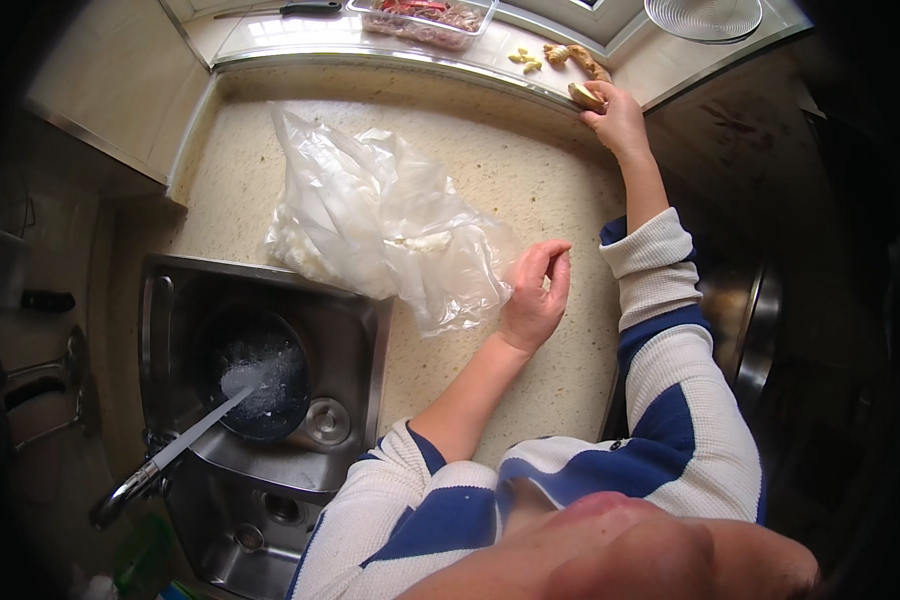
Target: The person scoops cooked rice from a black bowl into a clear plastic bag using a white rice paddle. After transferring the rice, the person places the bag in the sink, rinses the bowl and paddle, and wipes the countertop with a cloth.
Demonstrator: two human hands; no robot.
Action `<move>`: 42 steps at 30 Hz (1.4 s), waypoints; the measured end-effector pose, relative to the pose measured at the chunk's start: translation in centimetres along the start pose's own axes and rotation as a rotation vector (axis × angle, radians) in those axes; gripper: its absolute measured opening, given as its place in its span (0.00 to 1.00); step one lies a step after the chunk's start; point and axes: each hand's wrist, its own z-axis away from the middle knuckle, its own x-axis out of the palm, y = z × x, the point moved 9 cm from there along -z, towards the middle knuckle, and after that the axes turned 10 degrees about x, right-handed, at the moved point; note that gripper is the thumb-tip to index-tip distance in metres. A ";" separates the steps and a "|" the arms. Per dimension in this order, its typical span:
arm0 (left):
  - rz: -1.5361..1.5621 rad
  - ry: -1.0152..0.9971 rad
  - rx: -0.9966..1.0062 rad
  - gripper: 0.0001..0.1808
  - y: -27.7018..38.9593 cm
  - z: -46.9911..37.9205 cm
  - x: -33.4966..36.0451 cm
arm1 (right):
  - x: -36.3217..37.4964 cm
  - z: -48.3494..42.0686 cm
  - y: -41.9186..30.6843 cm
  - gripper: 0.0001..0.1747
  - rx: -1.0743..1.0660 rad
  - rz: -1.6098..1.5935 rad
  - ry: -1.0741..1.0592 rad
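My right hand [616, 120] reaches to the window ledge and holds a cut piece of ginger [585, 97] between thumb and fingers. Beside it on the ledge lie a knobbly ginger root [581, 58] and several small peeled pieces, perhaps garlic cloves [525, 60]. Over the speckled counter, my left hand [538, 292] is loosely curled at the right edge of a clear plastic bag [375, 202]. The bag lies crumpled, with white, fluffy or crumbly matter [300, 251] inside. Whether the left fingers grip the plastic cannot be told.
At left, water runs from the faucet [139, 480] into a dark bowl [259, 375] in a steel sink [345, 457]. A knife [307, 7], a plastic container of food [427, 22] and a coiled wire rack [705, 16] are on the ledge. A metal pan [754, 322] stands at right.
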 end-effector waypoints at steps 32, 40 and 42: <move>-0.003 0.008 -0.025 0.05 -0.3 -0.1 -0.2 | 0.3 -2.9 4.1 0.12 0.102 -0.455 0.285; 0.008 0.012 -0.021 0.05 -0.4 -0.1 -0.2 | 0.4 -3.0 1.5 0.15 0.036 -0.292 0.245; 0.004 0.017 -0.022 0.05 -0.4 -0.1 -0.2 | 0.9 -2.8 1.5 0.16 0.045 -0.384 0.189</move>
